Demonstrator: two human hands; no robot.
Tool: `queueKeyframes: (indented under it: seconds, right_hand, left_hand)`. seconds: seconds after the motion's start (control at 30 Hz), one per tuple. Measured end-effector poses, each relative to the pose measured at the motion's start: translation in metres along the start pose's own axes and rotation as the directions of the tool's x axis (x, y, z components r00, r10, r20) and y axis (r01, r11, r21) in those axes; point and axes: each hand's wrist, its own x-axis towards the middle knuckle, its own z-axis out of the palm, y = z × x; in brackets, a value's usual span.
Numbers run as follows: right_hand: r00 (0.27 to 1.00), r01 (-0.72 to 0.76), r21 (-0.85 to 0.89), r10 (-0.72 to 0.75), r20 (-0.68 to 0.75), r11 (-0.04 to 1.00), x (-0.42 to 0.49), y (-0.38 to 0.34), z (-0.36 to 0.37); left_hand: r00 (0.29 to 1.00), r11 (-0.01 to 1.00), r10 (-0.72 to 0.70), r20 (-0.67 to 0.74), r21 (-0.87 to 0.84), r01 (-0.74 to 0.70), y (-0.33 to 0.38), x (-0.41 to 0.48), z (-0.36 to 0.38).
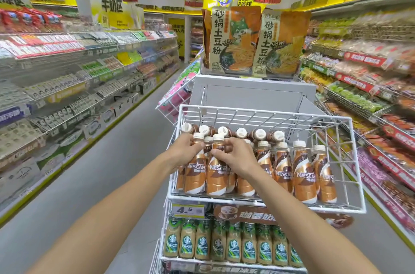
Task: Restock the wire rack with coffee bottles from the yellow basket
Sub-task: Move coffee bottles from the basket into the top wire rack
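A white wire rack (350, 161) stands in front of me, its top basket filled with brown Nescafe coffee bottles (303, 175) with white caps. My left hand (185, 152) grips the front-left bottle (195, 175) around its neck. My right hand (235, 157) holds the neighbouring bottle (216, 179) near its shoulder. Both bottles stand upright in the front row of the basket. Several more bottles lie on their sides at the back (240, 133). The yellow basket is not in view.
A lower tier holds green-labelled Starbucks bottles (233, 246) under a 4.5 price tag (188, 210). Noodle packets (233, 38) sit on a grey stand behind the rack. Stocked shelves line the left (67, 85) and right (370, 85) sides; a grey aisle floor (107, 161) runs on the left.
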Motion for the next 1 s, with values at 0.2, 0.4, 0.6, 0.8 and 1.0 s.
queueKeyframes:
  seconds: [0.2,0.4,0.6,0.8,1.0]
  right_hand:
    - [1.0,0.004,-0.082,-0.006,-0.022,0.997,0.002,-0.004,0.001]
    - [1.0,0.015,-0.097,-0.016,-0.01,0.995,-0.002,-0.005,-0.001]
    - [0.999,0.007,-0.125,-0.002,0.043,0.992,-0.012,-0.011,-0.007]
    - [0.981,0.185,-0.384,-0.144,0.132,0.905,-0.041,-0.02,-0.04]
    - [0.948,0.298,-0.612,-0.15,0.282,0.733,-0.093,-0.016,-0.068]
  left_hand:
    - [0.999,1.0,0.016,0.031,-0.001,-0.016,-0.003,-0.002,-0.004]
    - [0.999,0.999,0.004,-0.051,0.036,-0.002,-0.003,-0.008,0.006]
    - [0.982,0.998,-0.018,-0.188,0.056,0.029,0.012,-0.025,0.013]
    - [0.967,0.702,0.216,-0.131,0.71,-0.061,0.032,-0.071,0.001]
    - [0.969,0.338,0.148,0.2,0.91,-0.24,0.052,-0.133,0.02]
